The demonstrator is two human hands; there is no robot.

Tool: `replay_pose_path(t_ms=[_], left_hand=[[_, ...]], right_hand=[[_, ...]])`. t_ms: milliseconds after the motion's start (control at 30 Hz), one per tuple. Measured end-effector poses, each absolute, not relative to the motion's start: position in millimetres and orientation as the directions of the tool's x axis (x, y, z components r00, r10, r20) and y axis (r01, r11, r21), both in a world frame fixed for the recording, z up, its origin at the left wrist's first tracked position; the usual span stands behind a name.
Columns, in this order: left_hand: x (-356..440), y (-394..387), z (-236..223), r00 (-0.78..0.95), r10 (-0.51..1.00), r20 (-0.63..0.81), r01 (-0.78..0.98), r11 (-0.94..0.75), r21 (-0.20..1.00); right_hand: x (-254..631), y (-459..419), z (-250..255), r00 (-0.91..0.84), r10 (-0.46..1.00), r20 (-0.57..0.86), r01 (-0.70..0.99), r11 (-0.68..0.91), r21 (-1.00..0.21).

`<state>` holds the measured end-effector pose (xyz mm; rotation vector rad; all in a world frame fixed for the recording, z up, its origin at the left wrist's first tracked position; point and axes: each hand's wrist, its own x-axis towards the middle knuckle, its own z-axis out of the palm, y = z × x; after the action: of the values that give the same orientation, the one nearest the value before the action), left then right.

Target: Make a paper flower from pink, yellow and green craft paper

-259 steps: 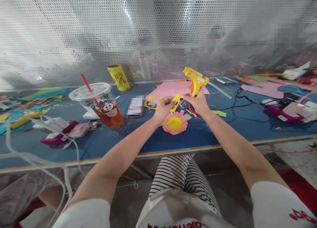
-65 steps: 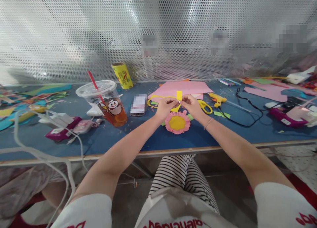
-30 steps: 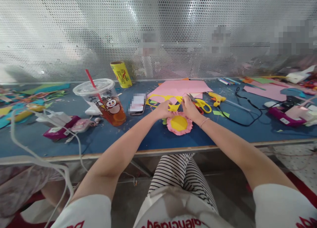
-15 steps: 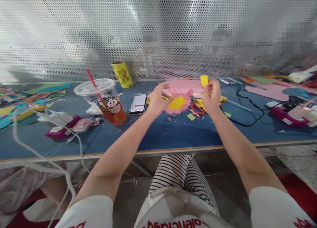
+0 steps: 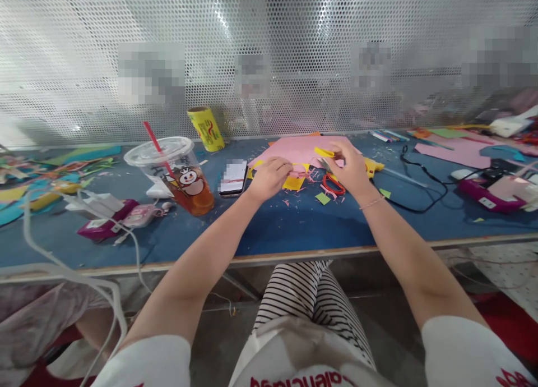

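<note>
My left hand (image 5: 271,178) is closed on a pink fringed paper flower (image 5: 300,170), now seen nearly edge-on. Its yellow centre is turned out of sight. Below it lies a piece of yellow paper (image 5: 294,183) among small pink clippings. Pinched in the fingertips of my right hand (image 5: 349,165) is a small yellow paper strip (image 5: 324,152), just right of and above the flower. Beneath the right hand rest red-handled scissors (image 5: 333,185), partly covered. Behind both hands spreads a large pink paper sheet (image 5: 290,147).
A phone (image 5: 233,178) and a drink cup with a red straw (image 5: 176,176) stand to the left, a yellow roll (image 5: 207,129) behind. A green scrap (image 5: 323,198) lies in front of the scissors. Cables and a purple power strip (image 5: 490,199) are at the right.
The flower has tipped from face-up to nearly edge-on in my left hand. My right hand has moved left and slightly down, bringing the yellow strip close to it.
</note>
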<state>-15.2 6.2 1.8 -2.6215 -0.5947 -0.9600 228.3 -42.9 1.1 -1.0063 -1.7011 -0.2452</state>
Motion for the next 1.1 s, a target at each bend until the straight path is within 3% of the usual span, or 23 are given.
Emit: replay_pose_path(t_ms=[200, 300, 433, 733, 1100], left_hand=[[-17, 15, -5, 0.841, 0.364, 0.401, 0.445, -0.886, -0.128], [-17, 19, -8, 0.860, 0.379, 0.343, 0.449, -0.881, -0.152], [-17, 20, -9, 0.869, 0.369, 0.331, 0.437, -0.885, -0.161], [-13, 12, -6, 0.867, 0.431, 0.251, 0.478, -0.862, -0.170], [-10, 9, -10, 0.856, 0.420, 0.301, 0.461, -0.884, -0.080]], right_hand=[[226, -36, -8, -0.077, 0.580, 0.811, 0.708, 0.604, -0.365], [223, -36, -8, -0.112, 0.586, 0.803, 0.729, 0.598, -0.334], [221, -39, -7, -0.150, 0.585, 0.797, 0.752, 0.590, -0.292], [217, -36, -12, -0.196, 0.654, 0.731, 0.727, 0.597, -0.339], [211, -22, -31, -0.306, 0.668, 0.678, 0.713, 0.633, -0.301]])
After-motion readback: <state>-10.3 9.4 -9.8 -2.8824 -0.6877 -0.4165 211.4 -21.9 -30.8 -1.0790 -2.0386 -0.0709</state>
